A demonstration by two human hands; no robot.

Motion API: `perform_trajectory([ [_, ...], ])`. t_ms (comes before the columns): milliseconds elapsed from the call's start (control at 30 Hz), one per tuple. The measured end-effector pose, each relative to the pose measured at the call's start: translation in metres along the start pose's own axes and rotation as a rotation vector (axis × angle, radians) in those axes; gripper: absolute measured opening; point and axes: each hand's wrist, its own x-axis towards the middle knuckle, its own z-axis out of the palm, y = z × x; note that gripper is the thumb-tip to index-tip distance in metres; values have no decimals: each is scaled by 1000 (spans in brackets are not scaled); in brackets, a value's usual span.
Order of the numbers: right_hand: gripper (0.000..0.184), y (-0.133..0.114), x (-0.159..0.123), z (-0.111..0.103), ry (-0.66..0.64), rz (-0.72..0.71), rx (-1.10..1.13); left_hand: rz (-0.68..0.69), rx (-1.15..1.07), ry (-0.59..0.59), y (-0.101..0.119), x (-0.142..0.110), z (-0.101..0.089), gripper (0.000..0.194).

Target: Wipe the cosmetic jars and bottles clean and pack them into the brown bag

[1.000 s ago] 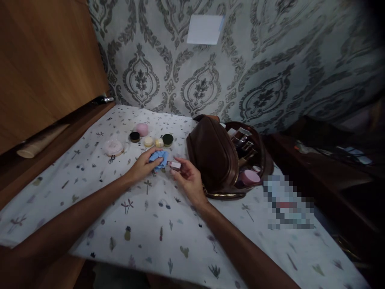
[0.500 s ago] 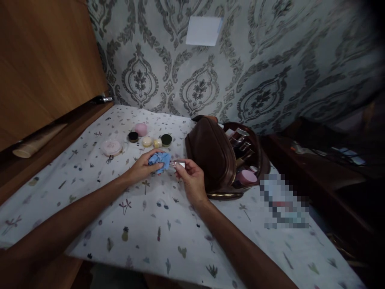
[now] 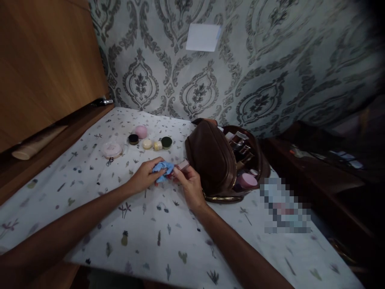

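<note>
My left hand (image 3: 146,174) is closed around a crumpled blue cloth (image 3: 163,170) above the tabletop. Between the fingers of my right hand (image 3: 190,182) is a small cosmetic container with a pale pinkish, squarish end (image 3: 182,165). Its other end points toward the cloth and touches or nearly touches it; fingers partly hide it, so its exact kind is unclear. Just right of my right hand stands a brown makeup bag (image 3: 210,154), unzipped, with several cosmetics inside, among them a pink round container (image 3: 248,180).
Beyond my hands are a pink rounded item (image 3: 140,131), a black-lidded jar (image 3: 133,139), small yellowish jars (image 3: 147,144) and a dark green lid (image 3: 166,142). A round pale case (image 3: 112,149) lies left. A wooden cabinet (image 3: 51,60) borders the patterned tablecloth (image 3: 162,237); a blurred-out object (image 3: 285,208) lies right.
The small container has tilted in my right hand and come closer to the blue cloth. Both hands have shifted slightly, and the head view has tipped up a little.
</note>
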Motion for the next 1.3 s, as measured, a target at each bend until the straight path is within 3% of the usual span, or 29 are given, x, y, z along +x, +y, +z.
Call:
perform_trajectory([
  [133,40,0,-1,0,-72,20,-4,86,178,170,4,-3,-1,27],
  [233,36,0,-3,1,-156,24,-89,191,226,259,10,-3,-4,33],
  [367,29,0,-5,1,-177,-139,-290,316,241,129,18,-5,-4,36],
  [467,33,-1,-8,1,-200,-172,-344,302,261,81,16,-4,-4,31],
  [567,35,-5,-10,3,-243,-102,-267,205,195,108,11,-1,-5,31],
  [767,44,-11,-10,5,-333,247,92,122,46,163,9,4,-9,31],
  [967,47,-9,-6,1,-367,311,174,117,-87,161,8,6,-8,33],
  [1133,53,-6,-6,3,-387,374,201,142,138,173,12,2,-9,33],
  [1300,62,-3,-6,2,-422,359,255,190,406,299,11,-3,-6,32],
])
